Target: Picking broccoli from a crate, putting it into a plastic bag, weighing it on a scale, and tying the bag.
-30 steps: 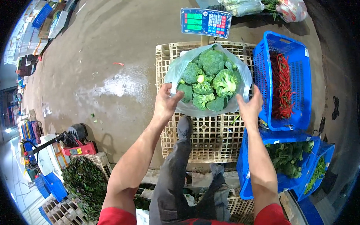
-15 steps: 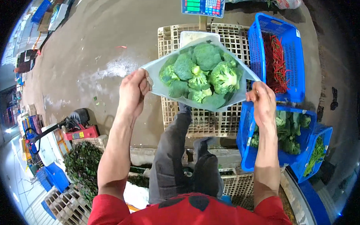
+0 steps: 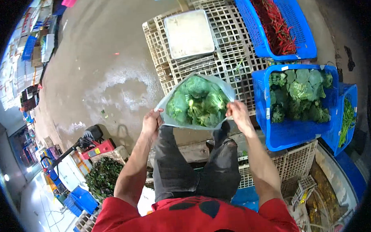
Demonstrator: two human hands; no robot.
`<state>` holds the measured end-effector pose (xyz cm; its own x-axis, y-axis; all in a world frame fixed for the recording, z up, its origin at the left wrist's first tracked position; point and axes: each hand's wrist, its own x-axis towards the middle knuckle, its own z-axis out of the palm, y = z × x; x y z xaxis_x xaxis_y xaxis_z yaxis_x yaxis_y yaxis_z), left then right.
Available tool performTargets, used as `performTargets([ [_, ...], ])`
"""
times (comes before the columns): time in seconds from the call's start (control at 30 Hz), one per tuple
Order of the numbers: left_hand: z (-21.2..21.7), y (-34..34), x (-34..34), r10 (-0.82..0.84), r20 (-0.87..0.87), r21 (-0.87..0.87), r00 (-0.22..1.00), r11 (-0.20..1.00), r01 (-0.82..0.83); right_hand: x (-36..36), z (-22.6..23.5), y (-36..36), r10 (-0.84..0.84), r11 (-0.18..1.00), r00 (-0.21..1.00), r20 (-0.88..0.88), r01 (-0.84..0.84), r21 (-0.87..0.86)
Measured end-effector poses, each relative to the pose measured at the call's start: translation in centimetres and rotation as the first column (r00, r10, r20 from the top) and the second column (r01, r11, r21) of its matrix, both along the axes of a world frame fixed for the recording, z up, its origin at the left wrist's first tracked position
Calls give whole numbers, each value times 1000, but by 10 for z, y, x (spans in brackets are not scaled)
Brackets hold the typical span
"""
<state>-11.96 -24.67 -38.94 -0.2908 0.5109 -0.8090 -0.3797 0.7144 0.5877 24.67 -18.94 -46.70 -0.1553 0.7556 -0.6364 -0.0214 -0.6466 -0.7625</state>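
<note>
A clear plastic bag (image 3: pixel 169 117) full of broccoli (image 3: pixel 197 87) hangs between my hands, its mouth spread wide and facing up. My left hand (image 3: pixel 152 122) pinches the left corner of the rim. At the right corner my right hand (image 3: pixel 237 114) grips the rim with bent fingers. The bag is in front of my knees, near the front edge of a plastic pallet (image 3: pixel 228 45). On that pallet, beyond the bag, lies the bare white plate of a scale (image 3: pixel 189 34). More broccoli (image 3: pixel 301 89) fills part of a blue crate (image 3: pixel 272 142) to the right of my right hand.
Red chillies (image 3: pixel 278 29) lie in a blue crate (image 3: pixel 251 15) at the far right. A smaller blue crate (image 3: pixel 327 140) holds green vegetables (image 3: pixel 347 120). To my left are a heap of dark leaves (image 3: pixel 106 176) and a red pallet jack (image 3: pixel 97 149). The floor (image 3: pixel 123 87) has a wet patch.
Both hands have drawn the bag back toward my body, off the scale plate, which now shows. The bag's mouth is narrower. The view has shifted, and the scale's display is mostly cut off.
</note>
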Motion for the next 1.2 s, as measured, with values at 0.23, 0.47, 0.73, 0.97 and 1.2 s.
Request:
performTargets([
  [0.23,2,-31,-22,-64,187,12,980,998,63,-120,71,-64,95,838,800,592,-385,386],
  [0.47,-27,-28,-36,-197,388,168,900,976,141,-95,-69,-27,245,913,448,860,-405,-49],
  [0.73,-21,-49,-42,-243,365,183,899,965,187,-154,-17,-87,148,924,779,610,-329,196],
  [0.97,-11,-50,-21,-247,260,3,934,967,255,-213,-67,-142,471,637,363,804,-770,-26],
  [1.2,-24,-60,6,-180,292,56,939,984,171,-192,-68,-145,461,791,496,736,-605,-88],
])
